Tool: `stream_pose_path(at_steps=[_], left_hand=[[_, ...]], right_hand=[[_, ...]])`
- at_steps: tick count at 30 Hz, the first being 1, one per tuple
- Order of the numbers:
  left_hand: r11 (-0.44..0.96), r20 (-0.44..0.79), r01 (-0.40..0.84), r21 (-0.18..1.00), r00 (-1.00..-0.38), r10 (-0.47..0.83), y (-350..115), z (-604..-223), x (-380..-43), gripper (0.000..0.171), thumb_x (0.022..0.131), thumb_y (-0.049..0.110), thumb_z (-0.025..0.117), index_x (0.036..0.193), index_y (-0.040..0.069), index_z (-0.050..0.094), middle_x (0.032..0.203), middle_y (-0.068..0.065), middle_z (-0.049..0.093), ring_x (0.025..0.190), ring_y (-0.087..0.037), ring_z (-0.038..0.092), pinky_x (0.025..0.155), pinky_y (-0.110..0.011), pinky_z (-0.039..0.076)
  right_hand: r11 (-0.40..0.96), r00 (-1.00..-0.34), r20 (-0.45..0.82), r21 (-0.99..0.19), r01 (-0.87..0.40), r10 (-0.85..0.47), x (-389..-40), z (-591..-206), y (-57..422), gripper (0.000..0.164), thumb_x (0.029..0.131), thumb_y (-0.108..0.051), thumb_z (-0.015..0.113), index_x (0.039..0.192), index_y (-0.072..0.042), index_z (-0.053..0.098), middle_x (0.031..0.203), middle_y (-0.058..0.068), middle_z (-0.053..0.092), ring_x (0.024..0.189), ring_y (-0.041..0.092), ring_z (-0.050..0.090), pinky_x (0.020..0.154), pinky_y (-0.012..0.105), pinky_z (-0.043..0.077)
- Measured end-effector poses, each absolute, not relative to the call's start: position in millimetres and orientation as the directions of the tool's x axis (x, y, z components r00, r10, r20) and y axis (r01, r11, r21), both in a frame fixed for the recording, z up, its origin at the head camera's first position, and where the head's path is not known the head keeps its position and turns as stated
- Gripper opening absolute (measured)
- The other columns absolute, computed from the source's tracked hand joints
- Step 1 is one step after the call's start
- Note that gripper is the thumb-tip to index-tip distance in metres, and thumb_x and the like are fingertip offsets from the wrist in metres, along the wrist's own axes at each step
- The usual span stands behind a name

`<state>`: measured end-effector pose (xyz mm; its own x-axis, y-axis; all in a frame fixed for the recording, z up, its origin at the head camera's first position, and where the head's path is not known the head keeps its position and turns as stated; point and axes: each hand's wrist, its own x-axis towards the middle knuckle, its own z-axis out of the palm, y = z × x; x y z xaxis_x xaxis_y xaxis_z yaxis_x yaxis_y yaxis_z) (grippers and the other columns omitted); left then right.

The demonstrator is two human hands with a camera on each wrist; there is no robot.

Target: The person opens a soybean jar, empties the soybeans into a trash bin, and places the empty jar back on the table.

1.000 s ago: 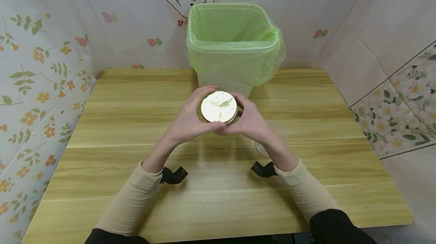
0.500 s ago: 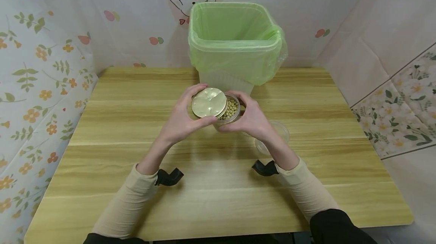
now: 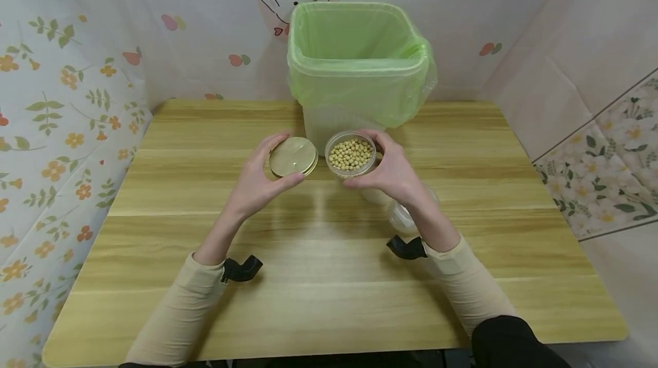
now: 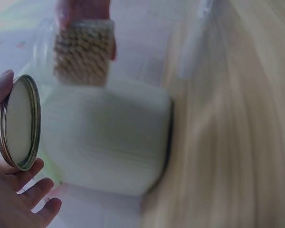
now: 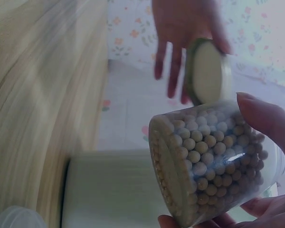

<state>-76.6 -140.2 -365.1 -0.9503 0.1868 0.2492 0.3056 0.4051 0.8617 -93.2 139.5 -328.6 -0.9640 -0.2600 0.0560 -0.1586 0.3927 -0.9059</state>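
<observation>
My left hand (image 3: 257, 182) pinches a round gold metal lid (image 3: 294, 156) by its edge, thumb on the near side. In the left wrist view the lid's pale underside (image 4: 20, 126) and threaded metal rim show. My right hand (image 3: 392, 169) grips a clear jar (image 5: 171, 173) round its side, holding it up with its mouth uncovered. Small round beige balls (image 3: 351, 155) fill most of the jar. Lid and jar are held apart, the lid to the left, a small gap between them in the head view.
A bin (image 3: 329, 119) with a green plastic liner (image 3: 360, 85) stands at the table's back, just beyond the jar. Clear empty-looking containers (image 3: 401, 219) stand on the wooden table (image 3: 308, 299), partly hidden by the right forearm. Patterned cloth walls (image 3: 200, 42) enclose the back and sides.
The lid was over the jar's mouth; my left hand has drawn it off to the left. The balls inside have come into view. My right hand has moved slightly right with the jar.
</observation>
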Motion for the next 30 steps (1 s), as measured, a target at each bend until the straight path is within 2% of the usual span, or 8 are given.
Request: stream_pose_path(at_steps=[6,10,19,26,30], left_hand=[[0.463,0.169,0.234,0.855,-0.969,0.178,-150,-383,-83,0.085,0.082,0.035,0.085,0.155,0.02,0.044,0.163,-0.001,0.041,0.154,-0.026,0.034,0.125,-0.058,0.027],[0.496,0.125,0.201,0.845,-0.975,0.182,-154,-393,-86,0.089,0.08,0.038,0.088,0.155,0.019,0.045,0.164,-0.001,0.041,0.156,-0.027,0.031,0.125,-0.059,0.026],[0.577,0.088,0.22,0.786,-0.965,0.247,-156,-417,-90,0.095,0.075,0.033,0.092,0.154,0.008,0.046,0.165,-0.007,0.04,0.156,-0.035,0.029,0.125,-0.062,0.024],[0.649,0.055,0.234,0.724,-0.957,0.284,-156,-433,-89,0.096,0.075,0.037,0.092,0.154,0.007,0.046,0.166,-0.012,0.036,0.157,-0.041,0.024,0.125,-0.066,0.021],[0.685,0.051,0.243,0.687,-0.957,0.287,-156,-439,-89,0.096,0.073,0.04,0.092,0.152,0.008,0.049,0.166,-0.016,0.035,0.157,-0.048,0.019,0.124,-0.071,0.017]], right_hand=[[0.37,-0.971,0.036,-0.921,-0.124,-0.236,-90,-321,151,0.098,0.063,-0.003,0.096,0.148,-0.009,0.047,0.142,0.009,0.058,0.126,0.023,0.056,0.109,0.038,0.044],[0.374,-0.975,0.031,-0.92,-0.113,-0.218,-87,-312,160,0.096,0.064,-0.004,0.096,0.148,-0.012,0.048,0.14,0.008,0.058,0.124,0.019,0.056,0.104,0.03,0.046],[0.421,-0.988,0.069,-0.899,-0.122,-0.141,-79,-278,183,0.091,0.067,-0.004,0.095,0.146,-0.014,0.05,0.133,0.0,0.059,0.116,0.01,0.057,0.091,0.019,0.049],[0.426,-0.99,0.118,-0.894,-0.141,-0.079,-75,-253,203,0.086,0.069,-0.001,0.093,0.143,-0.017,0.053,0.128,-0.008,0.061,0.116,0.008,0.057,0.088,0.017,0.049],[0.376,-0.988,0.148,-0.914,-0.155,-0.048,-76,-242,214,0.084,0.068,0.006,0.091,0.141,-0.016,0.055,0.125,-0.009,0.063,0.114,0.01,0.058,0.085,0.016,0.05]])
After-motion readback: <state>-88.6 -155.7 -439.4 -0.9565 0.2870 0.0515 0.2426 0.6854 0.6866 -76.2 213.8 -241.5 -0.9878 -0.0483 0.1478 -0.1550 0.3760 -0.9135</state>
